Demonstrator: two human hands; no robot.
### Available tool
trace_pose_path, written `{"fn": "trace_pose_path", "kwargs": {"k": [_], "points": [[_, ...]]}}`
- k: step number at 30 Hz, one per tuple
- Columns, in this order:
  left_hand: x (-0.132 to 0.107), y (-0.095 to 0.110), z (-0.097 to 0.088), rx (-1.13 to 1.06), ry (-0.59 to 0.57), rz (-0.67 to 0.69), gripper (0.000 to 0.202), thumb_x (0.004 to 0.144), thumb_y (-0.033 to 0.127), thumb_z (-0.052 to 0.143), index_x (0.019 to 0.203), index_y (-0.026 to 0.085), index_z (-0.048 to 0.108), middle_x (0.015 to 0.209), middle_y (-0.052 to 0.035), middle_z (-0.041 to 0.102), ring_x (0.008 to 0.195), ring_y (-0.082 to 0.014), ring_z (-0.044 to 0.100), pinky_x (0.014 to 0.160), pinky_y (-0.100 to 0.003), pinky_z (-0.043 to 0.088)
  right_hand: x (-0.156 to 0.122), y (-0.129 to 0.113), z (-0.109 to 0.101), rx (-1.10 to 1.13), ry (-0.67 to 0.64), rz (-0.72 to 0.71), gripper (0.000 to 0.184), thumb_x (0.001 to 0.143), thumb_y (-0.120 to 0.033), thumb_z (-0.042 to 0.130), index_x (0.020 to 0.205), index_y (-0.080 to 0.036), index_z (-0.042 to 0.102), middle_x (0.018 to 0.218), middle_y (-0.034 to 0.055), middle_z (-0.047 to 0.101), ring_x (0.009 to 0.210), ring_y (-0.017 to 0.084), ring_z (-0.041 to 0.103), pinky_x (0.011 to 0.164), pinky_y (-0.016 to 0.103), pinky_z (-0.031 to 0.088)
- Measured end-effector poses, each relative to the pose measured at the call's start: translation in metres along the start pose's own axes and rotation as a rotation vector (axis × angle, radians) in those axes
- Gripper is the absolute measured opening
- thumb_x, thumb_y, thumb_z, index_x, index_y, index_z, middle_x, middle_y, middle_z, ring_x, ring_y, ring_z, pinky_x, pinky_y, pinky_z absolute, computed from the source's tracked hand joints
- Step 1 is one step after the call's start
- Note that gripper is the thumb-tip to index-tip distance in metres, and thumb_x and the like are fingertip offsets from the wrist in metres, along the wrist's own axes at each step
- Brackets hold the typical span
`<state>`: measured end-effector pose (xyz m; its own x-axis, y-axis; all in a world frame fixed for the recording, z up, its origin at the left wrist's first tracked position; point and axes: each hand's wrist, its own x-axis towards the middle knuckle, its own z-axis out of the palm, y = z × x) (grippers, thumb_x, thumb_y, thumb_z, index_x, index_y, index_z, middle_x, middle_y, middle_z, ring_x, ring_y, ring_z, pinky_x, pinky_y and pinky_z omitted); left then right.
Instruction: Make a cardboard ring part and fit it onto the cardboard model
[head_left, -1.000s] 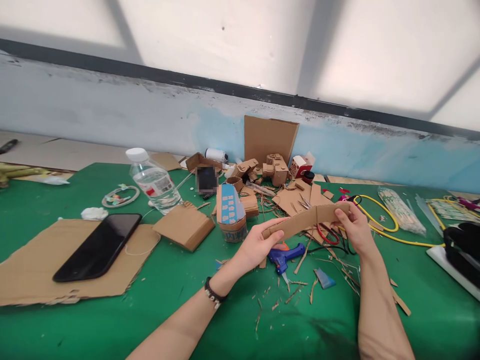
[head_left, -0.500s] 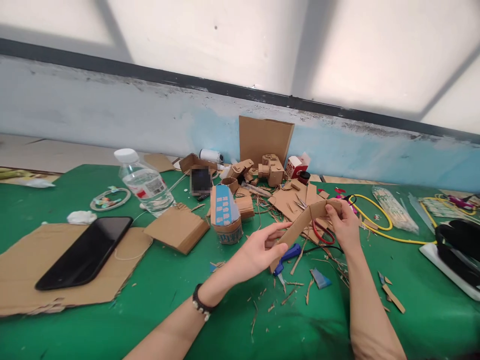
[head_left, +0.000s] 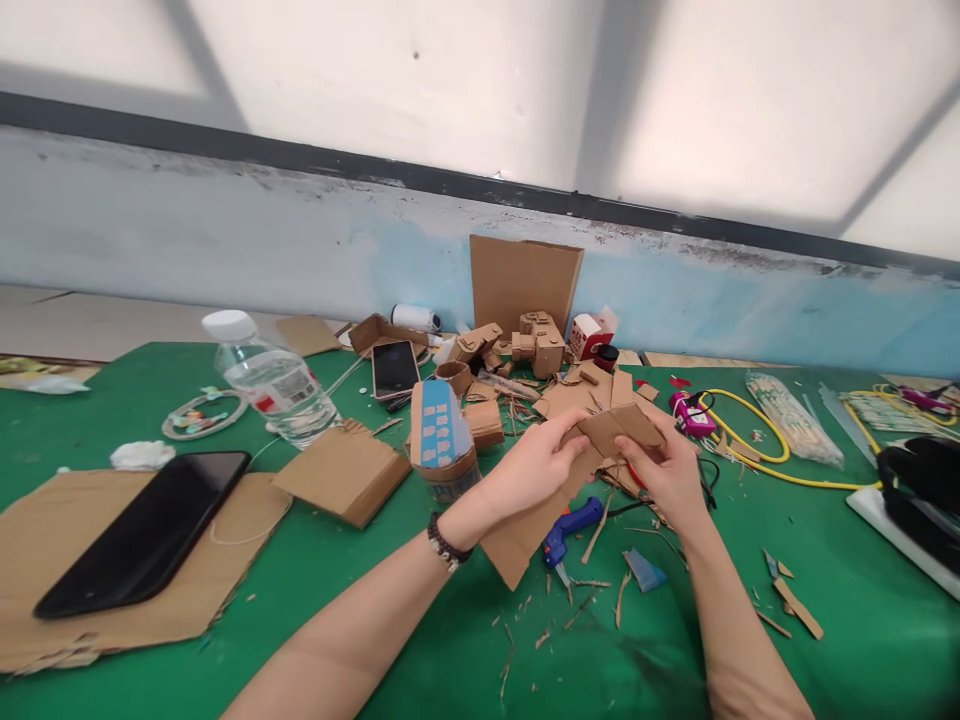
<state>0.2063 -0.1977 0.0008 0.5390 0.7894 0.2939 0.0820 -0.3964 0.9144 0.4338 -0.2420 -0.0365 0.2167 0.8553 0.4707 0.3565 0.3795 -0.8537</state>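
Between both hands is a folded cardboard strip (head_left: 527, 532), its long part slanting down toward me under my left wrist. My left hand (head_left: 536, 470) pinches it near the fold, thumb and fingers closed on it. At the strip's shorter end, my right hand (head_left: 669, 468) grips with the thumb on the near face. Just below lies a blue hot glue gun (head_left: 571, 530), its nozzle pointing toward me. Red-handled scissors behind the strip are mostly hidden. Left of my hands stands a rounded cardboard piece with a blue printed panel (head_left: 441, 425).
Toward the left are a water bottle (head_left: 274, 385), a cardboard block (head_left: 341, 470) and a black phone (head_left: 146, 530) on a cardboard sheet (head_left: 45, 520). A cardboard camera model (head_left: 541, 343) sits by the wall. A yellow cable (head_left: 810, 484) and a bag of cotton swabs (head_left: 793, 418) lie right.
The strip has turned, with its broad face now toward me and its lower end nearer. My left hand has slid along it up to the fold, closer to my right hand.
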Motion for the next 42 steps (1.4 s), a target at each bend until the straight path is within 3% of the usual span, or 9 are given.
{"fn": "trace_pose_path", "kwargs": {"k": [4,9,14,17,21,26,32,38,42], "points": [[0.005,-0.011,0.003,-0.059,0.007,-0.028,0.02,0.107,0.039,0.062,0.114,0.025,0.075,0.109,-0.007,0.083,0.096,-0.0262,0.075,0.084,-0.033,0.056,-0.009,-0.001,0.007,-0.216,0.046,-0.194,0.025,0.099,-0.043,0.082,0.122,-0.032,0.085,0.114,0.0064,0.089,0.095,0.028,0.087,0.09,0.044,0.074],[0.007,-0.011,0.001,-0.035,-0.154,-0.068,0.025,0.11,0.047,0.06,0.106,0.022,0.065,0.1,-0.0051,0.075,0.086,-0.0217,0.067,0.073,-0.03,0.051,-0.003,0.006,0.006,0.064,0.279,-0.062,0.042,0.091,-0.05,0.091,0.124,-0.027,0.079,0.115,0.0068,0.088,0.094,0.027,0.088,0.081,0.04,0.077],[0.009,-0.014,0.005,-0.012,-0.117,-0.012,0.018,0.11,0.037,0.058,0.109,0.022,0.069,0.104,-0.0058,0.077,0.093,-0.0236,0.068,0.081,-0.033,0.053,0.0,0.007,0.007,0.11,0.117,0.009,0.042,0.09,-0.056,0.091,0.117,-0.024,0.085,0.11,0.0092,0.09,0.1,0.032,0.088,0.088,0.046,0.076],[0.012,-0.024,0.008,-0.047,-0.053,0.02,0.017,0.108,0.029,0.057,0.112,0.022,0.073,0.109,-0.0055,0.08,0.102,-0.0245,0.072,0.091,-0.033,0.055,-0.008,0.0,0.013,-0.032,0.033,-0.168,0.027,0.101,-0.042,0.082,0.123,-0.027,0.087,0.121,0.0083,0.089,0.107,0.032,0.088,0.095,0.047,0.075],[0.016,-0.035,0.008,-0.102,-0.025,0.053,0.017,0.105,0.027,0.06,0.108,0.021,0.075,0.112,-0.0063,0.082,0.108,-0.0244,0.074,0.099,-0.033,0.055,-0.017,-0.005,0.02,-0.161,0.023,-0.324,0.029,0.106,-0.032,0.076,0.133,-0.033,0.085,0.127,0.0058,0.088,0.11,0.03,0.087,0.097,0.045,0.073],[0.016,-0.029,-0.002,-0.151,-0.18,-0.046,0.028,0.106,0.044,0.068,0.118,0.02,0.073,0.122,-0.0093,0.081,0.112,-0.0272,0.074,0.095,-0.035,0.058,-0.012,0.0,0.02,-0.012,0.186,-0.112,0.033,0.099,-0.049,0.084,0.125,-0.027,0.084,0.122,0.0105,0.088,0.109,0.032,0.087,0.095,0.046,0.075],[0.009,-0.012,-0.001,-0.186,-0.238,-0.029,0.033,0.105,0.032,0.066,0.137,0.023,0.069,0.141,-0.0111,0.077,0.13,-0.0294,0.071,0.11,-0.04,0.057,0.001,-0.001,0.011,0.08,-0.081,0.122,0.044,0.086,-0.064,0.09,0.103,-0.024,0.086,0.098,0.0092,0.09,0.081,0.029,0.085,0.069,0.041,0.074],[0.008,-0.026,0.023,-0.272,-0.1,-0.062,0.028,0.104,0.034,0.067,0.127,0.02,0.075,0.126,-0.0113,0.082,0.116,-0.0294,0.074,0.098,-0.038,0.059,-0.005,-0.004,0.008,-0.135,-0.04,-0.123,0.029,0.102,-0.045,0.077,0.122,-0.027,0.087,0.114,0.0073,0.09,0.092,0.028,0.086,0.077,0.037,0.072],[0.008,-0.027,0.029,-0.411,-0.028,-0.083,0.02,0.096,0.035,0.078,0.104,0.016,0.076,0.106,-0.0096,0.082,0.1,-0.0251,0.074,0.087,-0.032,0.058,-0.014,-0.01,0.008,-0.271,-0.087,-0.363,0.039,0.102,-0.03,0.076,0.14,-0.029,0.08,0.127,0.0076,0.087,0.104,0.028,0.087,0.086,0.037,0.071]]}}
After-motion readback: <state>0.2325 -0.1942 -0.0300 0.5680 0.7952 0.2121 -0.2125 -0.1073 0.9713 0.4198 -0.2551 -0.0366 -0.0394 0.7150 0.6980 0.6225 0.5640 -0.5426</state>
